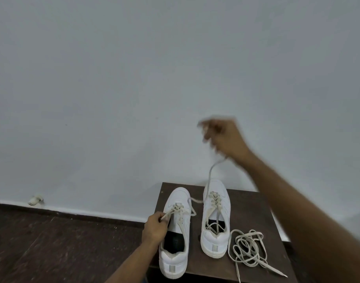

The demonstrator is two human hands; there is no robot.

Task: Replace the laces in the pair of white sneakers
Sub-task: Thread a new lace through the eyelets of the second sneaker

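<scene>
Two white sneakers stand side by side on a small dark table [254, 213], toes toward the wall. My left hand [154, 226] pinches a beige lace end at the left sneaker [176, 233]. My right hand [224, 137], blurred, is raised high above the table and holds a long beige lace [210, 176]. This lace hangs down past the toe of the right sneaker [216, 217] and runs across to the left sneaker. The right sneaker is laced, with loose ends tucked inside.
A loose coil of beige laces [248, 250] lies on the table to the right of the right sneaker. Dark floor [52, 246] spreads to the left, and a plain pale wall [134, 78] rises behind. A small pale scrap [35, 200] sits at the wall's base.
</scene>
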